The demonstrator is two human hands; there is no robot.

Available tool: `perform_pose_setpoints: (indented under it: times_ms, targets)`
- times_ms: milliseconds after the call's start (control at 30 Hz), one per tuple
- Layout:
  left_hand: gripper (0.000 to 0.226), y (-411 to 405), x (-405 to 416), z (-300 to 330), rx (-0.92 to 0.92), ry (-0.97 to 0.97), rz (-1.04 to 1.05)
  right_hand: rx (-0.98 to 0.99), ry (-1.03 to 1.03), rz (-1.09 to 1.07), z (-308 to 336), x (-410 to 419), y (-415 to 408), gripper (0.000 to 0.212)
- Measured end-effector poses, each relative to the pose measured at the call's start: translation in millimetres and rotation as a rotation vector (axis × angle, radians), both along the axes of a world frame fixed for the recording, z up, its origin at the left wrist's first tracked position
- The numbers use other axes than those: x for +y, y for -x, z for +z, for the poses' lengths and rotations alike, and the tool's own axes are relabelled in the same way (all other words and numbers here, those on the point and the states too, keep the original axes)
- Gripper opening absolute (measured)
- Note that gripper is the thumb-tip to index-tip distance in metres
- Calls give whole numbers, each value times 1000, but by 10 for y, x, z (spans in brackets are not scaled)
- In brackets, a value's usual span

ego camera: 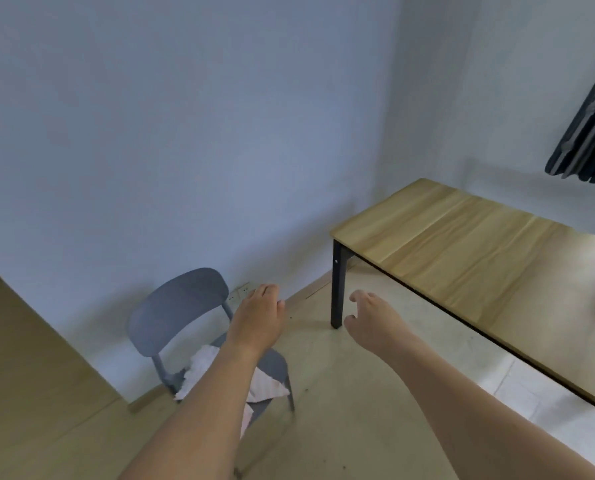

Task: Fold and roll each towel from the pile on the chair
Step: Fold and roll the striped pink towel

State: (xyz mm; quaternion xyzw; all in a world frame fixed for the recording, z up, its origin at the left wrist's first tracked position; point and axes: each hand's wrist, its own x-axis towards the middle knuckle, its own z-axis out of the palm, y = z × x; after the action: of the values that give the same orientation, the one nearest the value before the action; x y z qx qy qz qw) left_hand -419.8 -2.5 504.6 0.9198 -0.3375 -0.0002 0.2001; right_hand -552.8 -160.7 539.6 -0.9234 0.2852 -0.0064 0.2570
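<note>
- From my remote seat I see both bare arms stretched forward, nothing in either hand.
- The left hand (258,315) hangs in the air above the chair (180,306), fingers loosely curled downward, not closed on anything and not touching the seat.
- The right hand (372,318) is held out at about 3 o'clock from the left one, well apart from it, thumb and fingers spread in a loose open curl over the floor (341,393).
- The towels (199,367) lie on the grey chair seat as a crumpled pale heap (the left forearm covers its middle, so I cannot tell how many there are).
- The heap's long axis seems to run from about 10 o'clock to 4 o'clock across the seat; a flatter striped corner points toward 4 o'clock at the seat's front edge, and one part hangs over the edge at about 6 o'clock.
- The chair's backrest sits at 11 o'clock from the seat, near the wall (185,133).
- A wooden table (462,244) with black legs stands at 2 o'clock from the chair, well apart from it.
- A dark curtain (590,126) hangs at the upper right.
</note>
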Motion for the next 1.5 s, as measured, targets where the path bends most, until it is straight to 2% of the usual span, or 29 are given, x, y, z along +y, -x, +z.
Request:
perform_pose_setpoints:
  times_ms: [200,400,500,667,800,967,1033,1067,1133,1233,1333,1433,1500]
  targets:
    - [32,-1042,807,-195,62,21,23,37,-61,25,-88,918,-902,49]
    - [39,-1612,1180,-258,134,-16,47,41,-115,19,-130,1158,-1597,48]
    - [35,-1838,1471,-544,192,-84,73,36,-212,27,-362,1334,-1958,44]
    - [36,-2435,1865,-1078,352,-184,159,174,-360,33,-1021,1683,-2558,43]
    - [24,-3008,1894,-1848,481,-183,186,281,-333,33,-1774,1727,-3210,42]
    - [36,-3505,1969,-3370,728,-204,315,367,-261,128,-3110,1754,-4107,43]
    - [27,-3599,1986,-3978,765,-222,329,391,-250,179,-3712,1758,-4419,39]
    - [20,-3634,1987,-4254,769,-224,342,400,-240,201,-3993,1773,-4554,31]
    - [20,-3687,1977,-4765,731,-198,376,394,-225,221,-4515,1816,-4789,20]
    - [42,-3713,1946,-5371,516,-252,398,328,-225,281,-5197,1854,-5078,27]
    - [55,-3692,1903,-5705,287,-252,443,298,-150,311,-5674,1911,-5339,20]
    - [55,-3654,1870,-5888,194,-165,488,287,-57,341,-5983,1996,-5503,34]
    - [53,-3609,1886,-5983,143,-117,497,227,-27,343,-6110,2053,-5549,34]
